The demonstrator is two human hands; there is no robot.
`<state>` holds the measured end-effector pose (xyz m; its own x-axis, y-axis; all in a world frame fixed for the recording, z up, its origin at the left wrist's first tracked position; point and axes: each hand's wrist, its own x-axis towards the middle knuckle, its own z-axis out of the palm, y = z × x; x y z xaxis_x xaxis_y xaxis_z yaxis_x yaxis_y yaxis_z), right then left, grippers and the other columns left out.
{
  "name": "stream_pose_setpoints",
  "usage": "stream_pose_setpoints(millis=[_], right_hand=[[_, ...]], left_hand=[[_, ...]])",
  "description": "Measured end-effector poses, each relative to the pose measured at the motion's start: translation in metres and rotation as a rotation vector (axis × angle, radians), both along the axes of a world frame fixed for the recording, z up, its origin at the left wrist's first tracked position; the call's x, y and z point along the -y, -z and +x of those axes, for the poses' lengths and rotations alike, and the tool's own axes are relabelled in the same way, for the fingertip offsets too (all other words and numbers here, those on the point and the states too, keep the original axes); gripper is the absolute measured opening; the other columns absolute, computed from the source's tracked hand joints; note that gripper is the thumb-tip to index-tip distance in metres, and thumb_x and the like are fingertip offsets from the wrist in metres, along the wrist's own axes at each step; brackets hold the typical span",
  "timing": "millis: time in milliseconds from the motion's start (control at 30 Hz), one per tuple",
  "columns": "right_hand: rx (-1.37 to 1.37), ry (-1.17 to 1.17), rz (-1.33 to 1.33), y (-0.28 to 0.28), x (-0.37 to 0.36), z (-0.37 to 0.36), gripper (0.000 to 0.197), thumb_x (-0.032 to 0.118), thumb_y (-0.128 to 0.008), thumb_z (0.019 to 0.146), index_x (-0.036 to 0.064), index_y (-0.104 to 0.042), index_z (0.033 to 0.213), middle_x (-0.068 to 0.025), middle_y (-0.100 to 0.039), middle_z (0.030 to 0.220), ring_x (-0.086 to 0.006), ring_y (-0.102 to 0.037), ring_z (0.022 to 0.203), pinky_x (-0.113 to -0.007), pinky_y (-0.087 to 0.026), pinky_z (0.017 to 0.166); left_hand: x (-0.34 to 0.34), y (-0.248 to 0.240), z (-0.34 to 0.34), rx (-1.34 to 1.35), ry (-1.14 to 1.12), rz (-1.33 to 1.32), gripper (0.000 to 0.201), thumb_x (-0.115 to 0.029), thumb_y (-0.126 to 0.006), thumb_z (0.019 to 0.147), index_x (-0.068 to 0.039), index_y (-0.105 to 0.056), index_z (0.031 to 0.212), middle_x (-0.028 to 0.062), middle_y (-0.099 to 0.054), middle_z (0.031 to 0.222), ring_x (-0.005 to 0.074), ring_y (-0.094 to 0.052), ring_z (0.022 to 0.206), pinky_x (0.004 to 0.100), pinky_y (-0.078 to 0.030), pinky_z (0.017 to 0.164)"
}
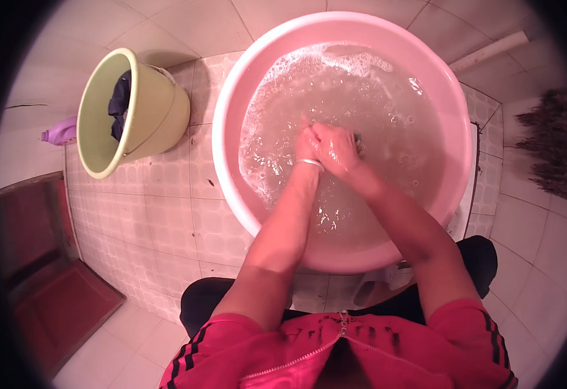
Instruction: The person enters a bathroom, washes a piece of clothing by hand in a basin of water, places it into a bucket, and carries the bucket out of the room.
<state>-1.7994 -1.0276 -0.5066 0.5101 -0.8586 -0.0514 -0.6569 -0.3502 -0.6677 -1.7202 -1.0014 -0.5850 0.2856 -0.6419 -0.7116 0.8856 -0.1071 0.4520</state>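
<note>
In the pink basin [231, 97] of soapy water [374, 97], both hands [327, 148] clench a dark cloth [358, 138].

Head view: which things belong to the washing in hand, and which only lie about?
In use: left hand, right hand, small dark item between them, pink basin of soapy water.
Lying about: green bucket holding dark cloth, purple bottle, dry brush.

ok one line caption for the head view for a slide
Both hands, left hand and right hand, pressed together in soapy water in a pink basin, green bucket beside.
</note>
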Motion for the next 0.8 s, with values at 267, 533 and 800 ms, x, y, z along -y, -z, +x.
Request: stream_pose_setpoints(millis=[267,533,800], right_hand=[[-0.111,0.045,-0.041,0.026,0.045,-0.026,0.030,0.032,-0.048,0.088,0.0065,-0.060,0.081,-0.0208,-0.058,0.075,-0.0394,-0.056,0.070,-0.046,-0.043,0.064],[-0.184,0.111,-0.047,0.043,0.061,-0.043,0.024,0.026,-0.050,0.086,0.0048,-0.053,0.076,-0.0175,-0.056,0.071,-0.0358,-0.057,0.073,-0.045,-0.042,0.065],[0.016,0.086,0.069,0.062,0.061,-0.055,0.028,0.028,-0.049,0.089,0.0018,-0.055,0.081,-0.0201,-0.058,0.077,-0.0360,-0.056,0.072,-0.042,-0.044,0.067]], left_hand=[[0.030,-0.016,-0.031,0.022,0.107,0.114,0.041,-0.038,-0.051,0.091,-0.001,-0.056,0.108,0.0091,-0.061,0.086,0.0230,-0.058,0.077,0.0362,-0.049,0.069],[0.041,-0.021,-0.041,0.018,0.157,0.115,0.034,-0.029,-0.044,0.091,-0.003,-0.054,0.111,0.0094,-0.061,0.105,0.0220,-0.058,0.095,0.0359,-0.050,0.079],[0.047,-0.014,-0.042,-0.062,0.145,0.040,0.041,-0.046,-0.040,0.094,-0.008,-0.057,0.095,0.0077,-0.059,0.087,0.0190,-0.056,0.077,0.0362,-0.049,0.071]])
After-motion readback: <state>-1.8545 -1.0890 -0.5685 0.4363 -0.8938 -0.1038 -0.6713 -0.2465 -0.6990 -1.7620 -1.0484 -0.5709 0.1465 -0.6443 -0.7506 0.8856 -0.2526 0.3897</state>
